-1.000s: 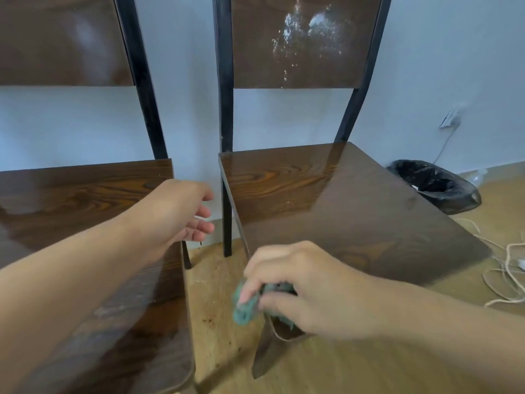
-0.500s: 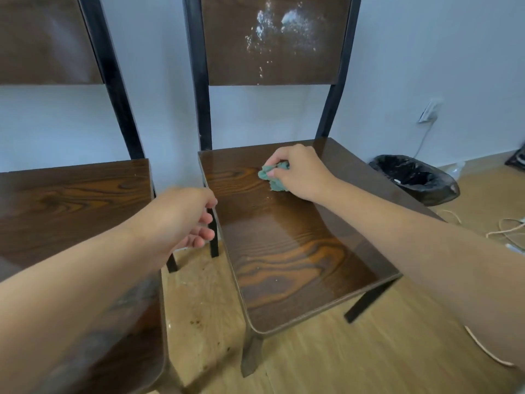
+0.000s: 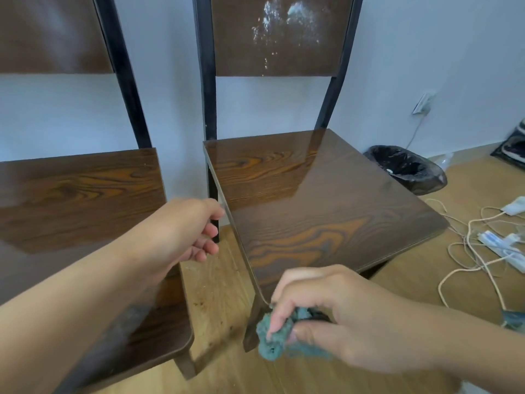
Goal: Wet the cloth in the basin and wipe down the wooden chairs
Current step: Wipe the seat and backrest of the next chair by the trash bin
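Two dark wooden chairs with black metal frames stand side by side against a pale wall. My right hand (image 3: 326,317) grips a bunched teal cloth (image 3: 272,341) at the front left corner of the right chair's seat (image 3: 326,206), which shines wet. Its backrest (image 3: 281,35) carries white smears and droplets. My left hand (image 3: 184,231) hovers in the gap between the chairs, fingers loosely curled, holding nothing, just off the right seat's left edge. The left chair's seat (image 3: 71,200) lies under my left forearm. No basin is in view.
A black-lined waste bin (image 3: 406,169) sits on the wooden floor right of the right chair. Tangled white cables and a power strip (image 3: 497,245) lie on the floor at far right. A wall socket (image 3: 423,102) with a plug is above the bin.
My right hand pulled the cloth from the back of the right seat down to its front left corner. My left hand stayed in the gap between the chairs.
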`<state>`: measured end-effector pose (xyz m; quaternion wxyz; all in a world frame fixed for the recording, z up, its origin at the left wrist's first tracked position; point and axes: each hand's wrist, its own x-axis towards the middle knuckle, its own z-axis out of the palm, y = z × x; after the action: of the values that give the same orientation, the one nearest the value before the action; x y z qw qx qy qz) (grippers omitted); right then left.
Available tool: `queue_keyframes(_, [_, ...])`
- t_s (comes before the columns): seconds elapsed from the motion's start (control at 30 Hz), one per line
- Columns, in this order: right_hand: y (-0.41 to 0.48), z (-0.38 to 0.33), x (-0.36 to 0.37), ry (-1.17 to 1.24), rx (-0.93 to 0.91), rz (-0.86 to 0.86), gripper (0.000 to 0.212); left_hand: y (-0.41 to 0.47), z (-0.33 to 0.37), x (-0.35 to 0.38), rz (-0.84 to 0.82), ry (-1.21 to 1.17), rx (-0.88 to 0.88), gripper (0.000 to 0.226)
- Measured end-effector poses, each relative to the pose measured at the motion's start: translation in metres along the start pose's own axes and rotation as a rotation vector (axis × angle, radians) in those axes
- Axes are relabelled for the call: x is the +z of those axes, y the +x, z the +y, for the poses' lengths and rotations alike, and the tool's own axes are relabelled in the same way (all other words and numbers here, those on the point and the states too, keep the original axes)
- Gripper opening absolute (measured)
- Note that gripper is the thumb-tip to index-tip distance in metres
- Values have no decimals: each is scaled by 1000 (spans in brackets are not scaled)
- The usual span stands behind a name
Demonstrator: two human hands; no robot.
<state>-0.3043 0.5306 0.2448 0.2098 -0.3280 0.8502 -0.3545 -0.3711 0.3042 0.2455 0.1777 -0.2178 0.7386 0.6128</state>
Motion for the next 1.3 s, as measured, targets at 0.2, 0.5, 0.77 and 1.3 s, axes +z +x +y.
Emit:
queue_keyframes(0.2, [48, 11, -33, -51, 35, 184, 14, 23, 20, -4, 45, -4, 3, 16])
queue_keyframes(0.5, [166, 75, -81, -317, 62, 332, 21, 103, 71, -1, 333, 77, 185, 14])
queue_keyframes(0.77, [181, 171, -216, -501, 414, 909, 21, 126, 141, 0, 599, 103, 506, 39])
queue_keyframes(1.3, [276, 103, -285, -691, -573, 1088, 17, 190, 215, -2, 510, -104, 823, 38])
